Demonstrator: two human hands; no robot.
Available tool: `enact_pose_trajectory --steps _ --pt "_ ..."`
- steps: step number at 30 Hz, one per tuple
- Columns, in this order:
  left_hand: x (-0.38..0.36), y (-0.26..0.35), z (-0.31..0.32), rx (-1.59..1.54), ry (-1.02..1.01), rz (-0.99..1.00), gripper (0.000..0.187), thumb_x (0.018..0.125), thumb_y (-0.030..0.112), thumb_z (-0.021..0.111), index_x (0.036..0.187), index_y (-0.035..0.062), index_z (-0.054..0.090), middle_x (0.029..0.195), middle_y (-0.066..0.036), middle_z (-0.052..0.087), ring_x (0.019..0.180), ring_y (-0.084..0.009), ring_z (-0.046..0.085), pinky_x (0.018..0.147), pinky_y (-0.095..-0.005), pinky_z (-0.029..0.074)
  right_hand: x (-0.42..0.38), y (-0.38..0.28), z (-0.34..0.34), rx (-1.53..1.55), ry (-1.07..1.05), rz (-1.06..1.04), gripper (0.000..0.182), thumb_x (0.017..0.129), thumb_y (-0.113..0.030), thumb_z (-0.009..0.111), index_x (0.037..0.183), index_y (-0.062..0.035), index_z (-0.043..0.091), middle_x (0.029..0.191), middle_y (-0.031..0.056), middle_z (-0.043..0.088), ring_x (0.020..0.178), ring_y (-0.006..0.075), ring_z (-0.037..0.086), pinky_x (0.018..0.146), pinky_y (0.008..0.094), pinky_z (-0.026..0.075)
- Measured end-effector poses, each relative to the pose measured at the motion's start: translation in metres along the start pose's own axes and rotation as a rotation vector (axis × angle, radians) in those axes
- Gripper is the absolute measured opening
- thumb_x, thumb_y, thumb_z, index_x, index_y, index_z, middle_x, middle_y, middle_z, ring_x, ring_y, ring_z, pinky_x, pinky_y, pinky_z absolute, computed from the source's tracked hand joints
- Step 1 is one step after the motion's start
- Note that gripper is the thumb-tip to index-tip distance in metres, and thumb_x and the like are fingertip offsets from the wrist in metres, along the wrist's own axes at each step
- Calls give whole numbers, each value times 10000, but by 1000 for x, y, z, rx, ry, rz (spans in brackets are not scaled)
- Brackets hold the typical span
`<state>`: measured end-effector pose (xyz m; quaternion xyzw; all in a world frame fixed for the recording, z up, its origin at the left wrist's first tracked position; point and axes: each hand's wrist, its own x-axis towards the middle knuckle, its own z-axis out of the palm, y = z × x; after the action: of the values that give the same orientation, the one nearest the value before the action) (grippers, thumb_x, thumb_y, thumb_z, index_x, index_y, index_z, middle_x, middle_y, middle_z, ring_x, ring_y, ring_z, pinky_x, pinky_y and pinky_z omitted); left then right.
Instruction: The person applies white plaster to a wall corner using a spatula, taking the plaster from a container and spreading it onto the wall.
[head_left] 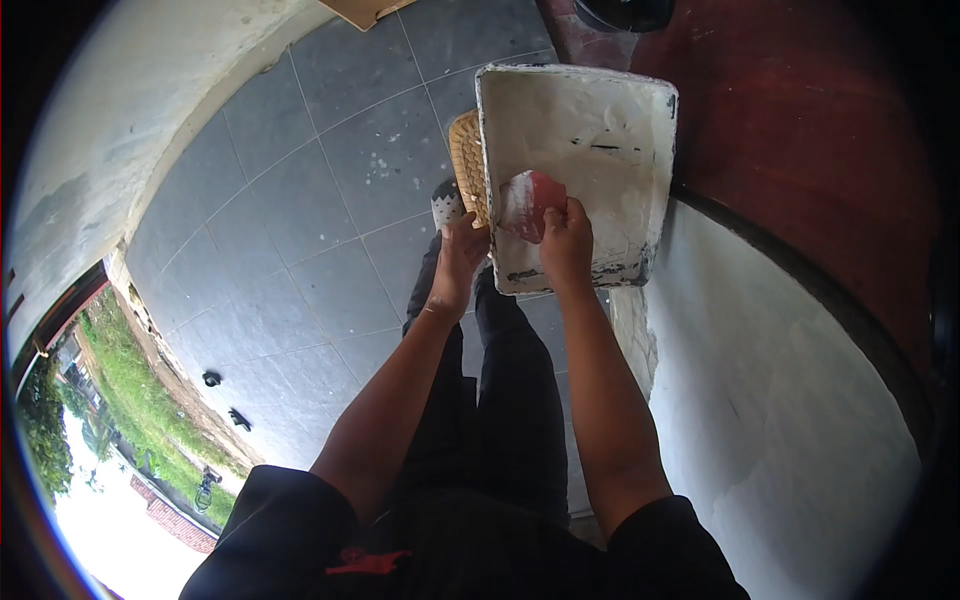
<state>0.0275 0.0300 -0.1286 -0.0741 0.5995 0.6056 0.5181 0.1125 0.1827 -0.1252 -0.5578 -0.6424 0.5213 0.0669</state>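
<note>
A deep whitish plastic tray (620,130), smeared with white paste and dark marks, sits in front of me, tilted a little. My right hand (567,245) pinches a flat red scraper (546,192) over the tray's near left part. White paste coats the scraper's left side. My left hand (460,258) is at the tray's lower left edge, its fingers closed around the rim and partly hidden. Just beyond that hand, a tan woven piece (466,150) shows from behind the tray's left wall; the rest of it is covered.
Grey floor tiles (330,180) with white spatters lie to the left. A red-surfaced ledge (790,130) and a white low wall (770,350) are on the right. At the top are a black container (625,12) and a brown board (365,8). Small black objects (238,418) lie lower left.
</note>
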Motion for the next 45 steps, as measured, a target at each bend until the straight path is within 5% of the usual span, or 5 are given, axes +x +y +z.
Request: enact_pose_trajectory --steps 6,15,33,40,45 --pt "2 1 -3 -28 -17 -24 1088 945 851 233 1588 -27 211 1502 -273 467 1408 -348 468 1227 -472 280 14 17 -1 313 -123 102 224 972 -112 547 1104 31 660 988 100 707 878 229 668 823 357 511" --pt "-13 15 1 15 7 -58 1078 952 841 229 1602 -17 183 1554 -282 413 1471 -365 393 1246 -477 240 -7 14 -44 976 -323 347 367 939 -113 605 1301 -57 592 1193 55 662 1047 173 644 870 354 522" --pt "-123 119 30 199 -89 45 941 1011 752 296 1571 -4 324 1539 -251 464 1468 -351 414 1229 -481 261 -140 -139 -181 1419 -326 23 617 901 -50 533 1503 -78 405 1383 170 586 1246 351 631 964 527 602" --pt "-109 185 61 256 -242 149 936 1004 761 305 1574 20 329 1534 -246 472 1464 -360 417 1233 -473 254 -157 -204 -207 1572 -389 -196 602 1064 -548 403 1531 -169 424 1490 89 544 1322 299 574 1016 542 535" --pt "-111 252 106 278 -357 199 909 1026 736 232 1562 10 339 1540 -228 471 1454 -322 433 1227 -435 291 -190 -259 -233 1651 -320 -306 565 1071 -508 394 1518 -166 443 1493 94 549 1336 301 565 1037 543 507"
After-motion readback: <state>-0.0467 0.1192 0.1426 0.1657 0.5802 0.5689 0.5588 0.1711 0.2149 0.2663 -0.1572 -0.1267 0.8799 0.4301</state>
